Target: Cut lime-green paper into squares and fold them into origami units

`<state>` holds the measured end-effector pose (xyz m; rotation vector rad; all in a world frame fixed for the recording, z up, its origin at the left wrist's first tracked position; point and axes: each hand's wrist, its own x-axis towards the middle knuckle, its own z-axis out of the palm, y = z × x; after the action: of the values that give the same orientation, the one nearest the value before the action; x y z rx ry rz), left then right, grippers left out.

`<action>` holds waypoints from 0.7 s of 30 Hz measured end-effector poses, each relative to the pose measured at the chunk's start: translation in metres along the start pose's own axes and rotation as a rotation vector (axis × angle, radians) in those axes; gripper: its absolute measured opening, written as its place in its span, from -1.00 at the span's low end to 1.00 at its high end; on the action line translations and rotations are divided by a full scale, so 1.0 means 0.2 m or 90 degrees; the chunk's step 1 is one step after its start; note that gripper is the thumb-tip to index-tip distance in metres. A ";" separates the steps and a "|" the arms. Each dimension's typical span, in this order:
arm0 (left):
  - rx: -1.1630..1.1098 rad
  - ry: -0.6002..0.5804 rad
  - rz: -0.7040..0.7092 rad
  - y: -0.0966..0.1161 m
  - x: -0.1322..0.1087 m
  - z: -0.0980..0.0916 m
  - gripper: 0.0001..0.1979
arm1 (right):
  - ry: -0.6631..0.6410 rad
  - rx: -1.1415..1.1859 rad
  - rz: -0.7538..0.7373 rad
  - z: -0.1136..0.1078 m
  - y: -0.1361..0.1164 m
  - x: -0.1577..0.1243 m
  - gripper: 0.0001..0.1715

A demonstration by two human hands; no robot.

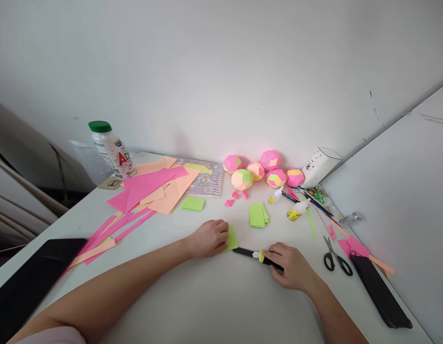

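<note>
My left hand (210, 238) is closed over a green paper piece (231, 239), whose right part shows past my fingers. In my right hand (291, 265) is a black and yellow utility knife (261, 257). Its dark end points left and meets or nearly meets the lower right corner of the green paper; I cannot tell which. A stack of green paper squares (258, 215) lies just beyond, between my hands. Farther left rests another green paper piece (193, 203). Small folded pink pieces (229, 203) sit behind my left hand.
Several paper balls (270, 177) stand against the wall. Glue bottles (296, 210), scissors (338, 258) and a black pouch (381, 291) are on the right. Pink and orange sheets (146, 188), a white bottle (112, 150) and a black tablet (38, 277) occupy the left.
</note>
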<state>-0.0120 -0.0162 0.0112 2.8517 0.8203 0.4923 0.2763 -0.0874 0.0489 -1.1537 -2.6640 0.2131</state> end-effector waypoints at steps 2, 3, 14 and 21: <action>-0.002 -0.003 0.002 0.00 0.00 -0.01 -0.85 | 0.011 -0.006 -0.002 0.02 0.00 0.00 -0.51; -0.002 -0.005 0.003 0.00 0.00 -0.01 -0.85 | 0.018 -0.010 -0.002 0.02 -0.01 0.00 -0.51; -0.001 -0.015 -0.005 0.01 0.01 -0.02 -0.85 | 0.035 -0.028 0.007 0.03 0.00 0.00 -0.53; -0.002 -0.001 0.000 0.01 0.01 -0.02 -0.85 | 0.066 -0.051 0.023 0.08 -0.02 0.02 -0.52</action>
<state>-0.0116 -0.0164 0.0150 2.8486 0.8193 0.4900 0.2672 -0.0881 0.0356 -1.2037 -2.5843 0.0522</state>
